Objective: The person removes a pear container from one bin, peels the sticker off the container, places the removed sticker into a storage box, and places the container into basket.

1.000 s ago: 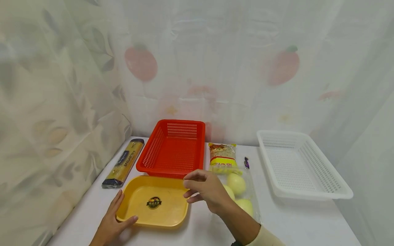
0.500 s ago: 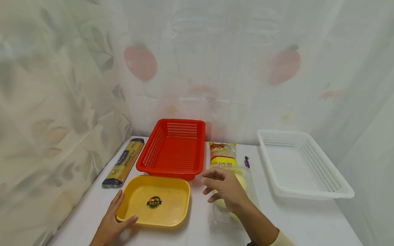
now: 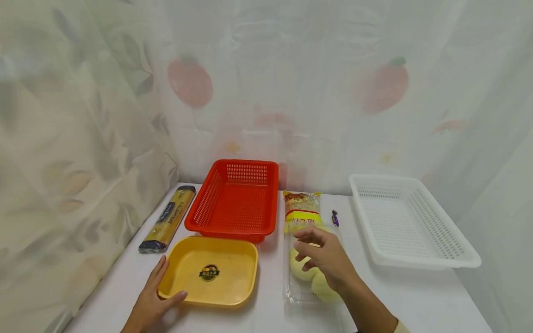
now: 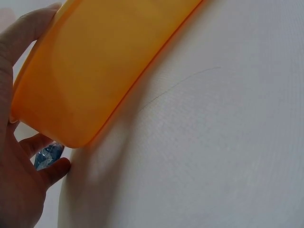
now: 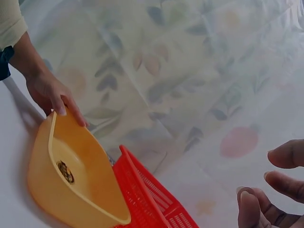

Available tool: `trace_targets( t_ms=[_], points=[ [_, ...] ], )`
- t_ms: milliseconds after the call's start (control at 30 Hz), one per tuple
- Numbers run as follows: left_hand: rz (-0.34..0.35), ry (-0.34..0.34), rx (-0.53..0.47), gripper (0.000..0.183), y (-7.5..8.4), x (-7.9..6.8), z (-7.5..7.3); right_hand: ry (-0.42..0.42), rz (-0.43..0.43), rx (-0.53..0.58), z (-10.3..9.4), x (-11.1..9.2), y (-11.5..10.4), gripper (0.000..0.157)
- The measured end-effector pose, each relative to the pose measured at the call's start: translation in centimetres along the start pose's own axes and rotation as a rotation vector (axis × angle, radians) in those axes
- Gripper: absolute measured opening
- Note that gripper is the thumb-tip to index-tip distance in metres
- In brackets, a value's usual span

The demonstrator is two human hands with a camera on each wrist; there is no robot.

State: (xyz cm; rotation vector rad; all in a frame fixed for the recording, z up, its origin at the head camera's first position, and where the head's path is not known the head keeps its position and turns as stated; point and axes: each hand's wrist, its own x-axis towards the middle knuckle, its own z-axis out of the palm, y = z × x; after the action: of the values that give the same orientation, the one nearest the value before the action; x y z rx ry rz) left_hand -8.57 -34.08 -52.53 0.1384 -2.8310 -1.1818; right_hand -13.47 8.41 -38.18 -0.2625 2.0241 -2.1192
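At the front left of the table lies a shallow yellow plastic tray [image 3: 226, 286] with a round dark label on its floor. My left hand [image 3: 151, 298] grips its near left corner, thumb over the rim and fingers along the outer wall; the right wrist view shows the same left hand [image 5: 50, 92] on the tray's edge. To the right, my right hand [image 3: 326, 259] hovers over a clear plastic box [image 3: 297, 292] with pale yellow round pieces [image 3: 324, 287] inside. Its fingers are loosely bent and hold nothing. The hand hides part of the box.
Behind the tray stands a red perforated basket [image 3: 237, 208], with a spaghetti pack [image 3: 168, 219] left of it. A yellow-labelled food packet [image 3: 302, 206] lies behind the clear box, beside a small purple-wrapped candy [image 3: 335, 218]. A white perforated basket [image 3: 410, 226] is at the right.
My right hand has moved right, from the yellow tray's right edge to over the clear box. My left hand has stayed on the tray's corner.
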Motion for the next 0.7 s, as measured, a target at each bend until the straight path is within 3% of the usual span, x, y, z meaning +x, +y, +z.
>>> trace_targets(
  t_ms=[700],
  points=[
    [-0.014, -0.001, 0.013, 0.108, 0.0, 0.0, 0.0, 0.064, -0.089, -0.074, -5.9, -1.0, 1.7, 0.034]
  ],
)
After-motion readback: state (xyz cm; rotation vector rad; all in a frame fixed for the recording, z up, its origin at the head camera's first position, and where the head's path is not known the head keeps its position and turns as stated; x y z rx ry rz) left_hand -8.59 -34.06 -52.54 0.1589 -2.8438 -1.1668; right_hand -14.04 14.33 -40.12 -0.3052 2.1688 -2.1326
